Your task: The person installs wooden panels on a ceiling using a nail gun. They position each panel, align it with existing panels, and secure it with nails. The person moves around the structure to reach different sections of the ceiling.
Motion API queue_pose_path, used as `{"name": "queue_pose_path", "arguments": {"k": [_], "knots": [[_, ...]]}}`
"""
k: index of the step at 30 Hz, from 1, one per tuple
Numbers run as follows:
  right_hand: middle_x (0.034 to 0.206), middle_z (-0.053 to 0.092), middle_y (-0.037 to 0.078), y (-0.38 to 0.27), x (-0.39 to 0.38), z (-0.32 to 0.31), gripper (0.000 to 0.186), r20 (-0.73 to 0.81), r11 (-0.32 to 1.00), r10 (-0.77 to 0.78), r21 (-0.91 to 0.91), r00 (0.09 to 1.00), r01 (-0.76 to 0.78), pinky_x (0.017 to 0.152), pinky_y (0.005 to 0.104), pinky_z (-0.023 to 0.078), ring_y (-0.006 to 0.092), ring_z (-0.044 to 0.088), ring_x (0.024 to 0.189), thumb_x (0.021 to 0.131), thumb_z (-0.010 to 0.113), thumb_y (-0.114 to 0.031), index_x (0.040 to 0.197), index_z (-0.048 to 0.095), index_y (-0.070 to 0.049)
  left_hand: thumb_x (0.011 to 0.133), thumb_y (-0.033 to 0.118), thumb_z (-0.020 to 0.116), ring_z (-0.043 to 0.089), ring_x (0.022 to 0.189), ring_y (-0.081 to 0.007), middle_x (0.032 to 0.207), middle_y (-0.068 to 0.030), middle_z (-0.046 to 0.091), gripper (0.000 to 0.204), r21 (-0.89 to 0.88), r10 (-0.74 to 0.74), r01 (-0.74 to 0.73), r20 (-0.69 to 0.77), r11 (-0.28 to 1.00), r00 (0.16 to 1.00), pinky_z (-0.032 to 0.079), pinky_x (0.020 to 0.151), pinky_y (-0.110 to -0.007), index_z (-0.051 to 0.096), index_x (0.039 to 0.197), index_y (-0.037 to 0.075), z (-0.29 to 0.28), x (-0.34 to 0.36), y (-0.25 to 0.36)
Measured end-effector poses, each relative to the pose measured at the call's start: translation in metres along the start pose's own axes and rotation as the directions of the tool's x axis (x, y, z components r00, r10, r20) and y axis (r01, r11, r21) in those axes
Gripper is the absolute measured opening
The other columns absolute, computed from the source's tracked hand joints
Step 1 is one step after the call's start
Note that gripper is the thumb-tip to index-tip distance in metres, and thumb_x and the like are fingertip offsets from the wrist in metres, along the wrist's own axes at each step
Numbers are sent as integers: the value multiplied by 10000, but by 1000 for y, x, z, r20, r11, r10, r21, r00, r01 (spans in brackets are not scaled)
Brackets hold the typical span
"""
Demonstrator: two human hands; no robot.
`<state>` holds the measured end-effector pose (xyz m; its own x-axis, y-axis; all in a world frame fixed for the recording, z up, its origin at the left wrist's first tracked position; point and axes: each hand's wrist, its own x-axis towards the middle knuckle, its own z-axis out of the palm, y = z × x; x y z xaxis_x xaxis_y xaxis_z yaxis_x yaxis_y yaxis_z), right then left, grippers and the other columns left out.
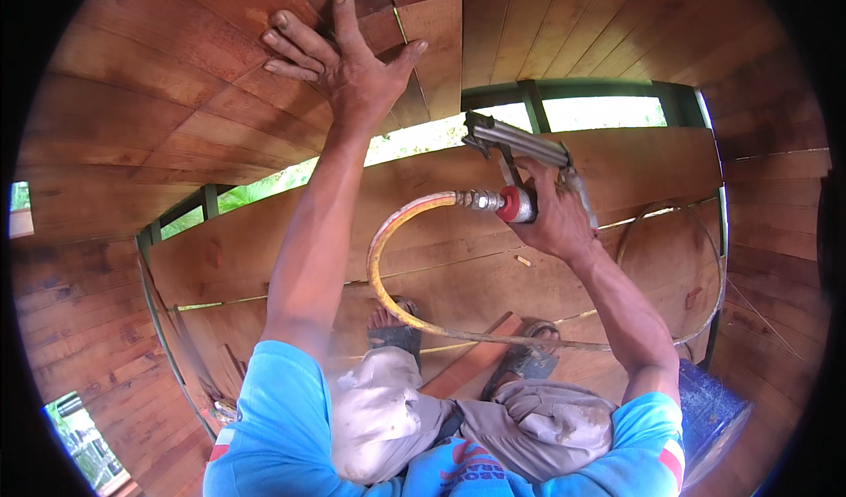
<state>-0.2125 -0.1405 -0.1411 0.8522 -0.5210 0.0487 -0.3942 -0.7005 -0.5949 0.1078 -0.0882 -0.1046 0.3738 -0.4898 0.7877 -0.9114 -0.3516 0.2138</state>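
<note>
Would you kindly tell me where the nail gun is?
In the head view, the nail gun is right of centre, gripped in the right hand, joined to the yellow hose.

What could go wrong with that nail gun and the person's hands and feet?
The left hand is spread on the wooden boards while the right hand holds the nail gun; a stray shot might hurt those bare fingers.
The yellow hose loops around near the feet, so it could snag or trip someone.
The sandals leave the toes bare, so a dropped tool could hurt.
</note>
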Motion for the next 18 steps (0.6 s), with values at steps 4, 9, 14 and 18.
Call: {"name": "queue_pose_path", "arguments": {"k": [4, 9, 14, 18], "knots": [[871, 703, 215, -10, 16, -18, 736, -4, 999, 23, -45, 1000, -23, 725, 513, 547, 428, 692, 845, 777, 798, -266, 1380, 409, -103, 652, 569, 892, -330, 1382, -606, 1555, -363, -284, 1287, -4, -8, 8, 7, 1000, 1000, -165, 1016, -792, 91, 1601, 231, 0, 0, 0], [852, 715, 190, -21, 37, -31, 688, -125, 998, -62, -13, 990, 61, 716, 501, 559, 407, 703, 819, 772, 799, -265, 1341, 452, -96, 652, 624, 870, -331, 1390, -595, 1561, -354, -279, 1282, 29, 4, -4, -6, 1000, 1000, -163, 1017, -794, 116, 1598, 197, 3, -2, -3], [856, 729, 172, -34, 53, -43, 614, -68, 994, -104, 34, 992, 106, 720, 496, 562, 386, 712, 803, 811, 760, -296, 1328, 473, -131, 652, 734, 799, -306, 1405, -593, 1576, -324, -285, 1260, 89, 33, -29, -47, 996, 998, -160, 1022, -793, 161, 1589, 184, 4, 0, -2], [898, 722, 190, -42, 70, -45, 570, -165, 976, -215, -13, 963, 216, 718, 500, 557, 401, 701, 821, 819, 739, -281, 1307, 491, -120, 640, 688, 837, -294, 1407, -600, 1582, -320, -280, 1287, 73, -3, 5, -22, 997, 1000, -161, 1027, -789, 132, 1591, 182, 1, 2, 1]]}}
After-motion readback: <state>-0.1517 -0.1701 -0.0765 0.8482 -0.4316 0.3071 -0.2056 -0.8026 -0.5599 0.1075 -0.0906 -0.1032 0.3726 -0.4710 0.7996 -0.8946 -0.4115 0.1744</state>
